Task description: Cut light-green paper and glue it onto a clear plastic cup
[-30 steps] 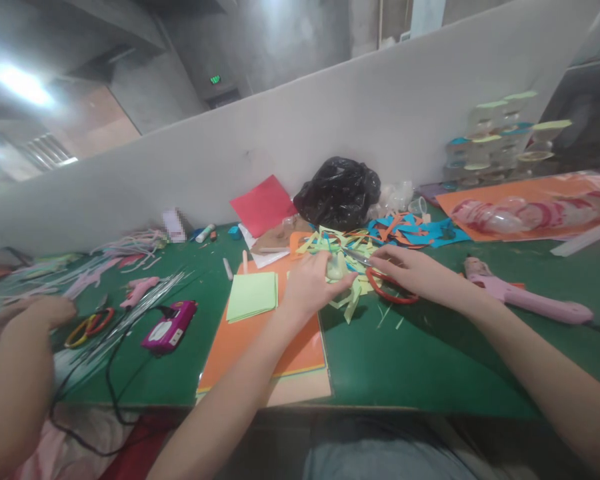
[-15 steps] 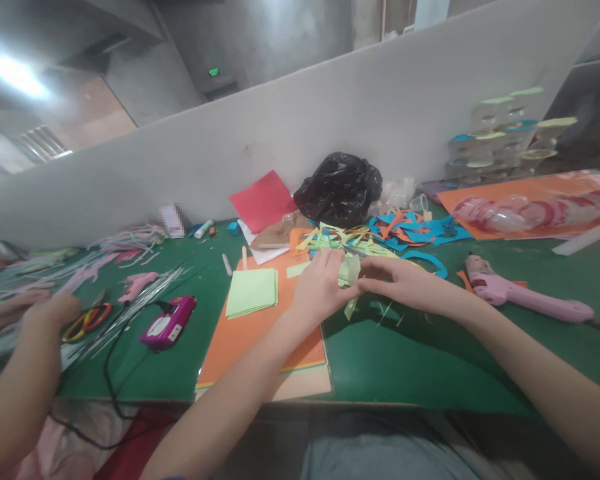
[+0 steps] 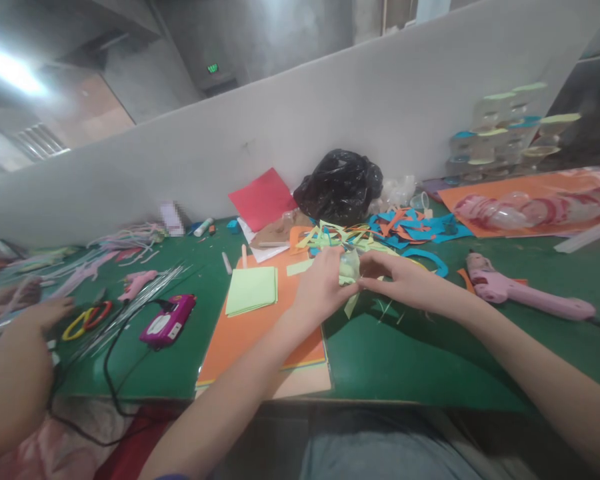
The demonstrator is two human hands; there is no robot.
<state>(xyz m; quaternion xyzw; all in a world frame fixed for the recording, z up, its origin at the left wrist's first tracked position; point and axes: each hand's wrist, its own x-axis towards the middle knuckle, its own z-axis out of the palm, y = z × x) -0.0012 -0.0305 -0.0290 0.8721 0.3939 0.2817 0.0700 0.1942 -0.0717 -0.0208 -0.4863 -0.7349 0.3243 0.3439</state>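
Left hand [image 3: 321,281] clasps a translucent cup [image 3: 349,263]; right hand [image 3: 399,277] curls at its three o'clock, grip unclear. Paper scraps [image 3: 333,233] lie at twelve.

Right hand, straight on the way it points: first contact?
Most likely the small pale-green piece in the left hand. The right hand may already touch it; depth there is unclear.

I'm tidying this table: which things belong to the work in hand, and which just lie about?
Likely in use: pale green piece between left hand and right hand; perhaps yellow-green scraps nearby.
Apparently lying about: black bag, red sheet, purple box.
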